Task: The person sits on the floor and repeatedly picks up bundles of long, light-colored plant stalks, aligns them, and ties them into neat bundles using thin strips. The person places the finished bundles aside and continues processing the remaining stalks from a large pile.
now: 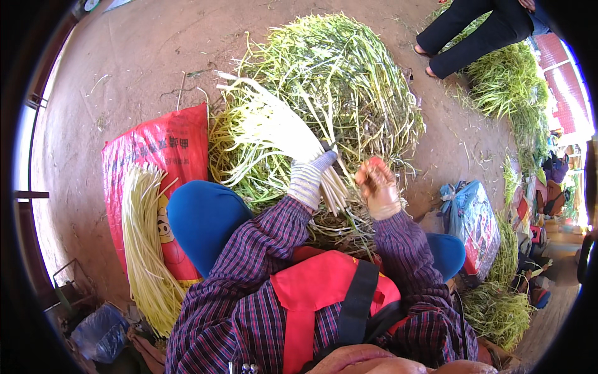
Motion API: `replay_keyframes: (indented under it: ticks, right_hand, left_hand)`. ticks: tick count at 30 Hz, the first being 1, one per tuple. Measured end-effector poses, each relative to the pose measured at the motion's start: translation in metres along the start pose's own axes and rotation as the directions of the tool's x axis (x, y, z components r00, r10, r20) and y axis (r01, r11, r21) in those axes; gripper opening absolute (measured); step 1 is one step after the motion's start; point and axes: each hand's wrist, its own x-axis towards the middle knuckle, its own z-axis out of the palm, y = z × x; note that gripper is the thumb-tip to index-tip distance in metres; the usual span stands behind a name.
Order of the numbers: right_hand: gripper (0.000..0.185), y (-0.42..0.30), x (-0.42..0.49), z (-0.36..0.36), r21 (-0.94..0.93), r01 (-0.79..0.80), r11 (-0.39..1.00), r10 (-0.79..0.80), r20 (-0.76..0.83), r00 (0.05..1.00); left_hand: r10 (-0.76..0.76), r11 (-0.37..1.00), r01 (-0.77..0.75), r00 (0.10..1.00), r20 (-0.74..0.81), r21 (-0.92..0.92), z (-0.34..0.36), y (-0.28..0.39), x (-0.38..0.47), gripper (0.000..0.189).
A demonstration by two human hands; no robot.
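Note:
My left hand (312, 180), in a striped knit glove, is closed around a thick bundle of long pale stalks (280, 124). Their loose leafy ends fan out up and to the left, and the thicker cut-looking ends (335, 191) stick out below the hand. My right hand (377, 189), in a thin, stained glove, is just right of the bundle with its fingers curled. One thin stalk reaches close to those fingers; whether they pinch it is unclear. Beneath and beyond both hands lies a large heap of green and yellowish stalks (336, 70).
Left of my knee, a bunch of pale stalks (147, 243) lies on a red printed sack (187, 140). A tied plastic bag (474, 229) stands at right. Another person's legs (467, 35) are at upper right, beside more green stalks (509, 84). The floor (140, 61) is brown.

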Motion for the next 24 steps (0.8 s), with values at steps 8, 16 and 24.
replay_keyframes:
  ticks: [8, 16, 24]
  right_hand:
    - [0.027, -0.008, -0.081, -0.073, -0.993, 0.004, -0.119, 0.530, -0.060, 0.846]
    - [0.026, -0.029, -0.076, -0.061, -0.981, 0.112, -0.161, 0.133, 0.091, 0.987]
    - [0.023, -0.005, -0.004, 0.011, -0.931, 0.264, 0.252, 0.027, 0.280, 0.960]
  left_hand:
    - [0.083, 0.997, -0.083, 0.996, -0.045, -0.002, -0.006, 0.042, -0.003, 0.024]
    - [-0.056, 0.998, 0.056, 0.998, 0.012, -0.004, -0.004, 0.037, -0.005, 0.023]
    - [-0.050, 0.988, 0.045, 0.998, 0.028, 0.147, -0.008, -0.003, -0.003, 0.026]
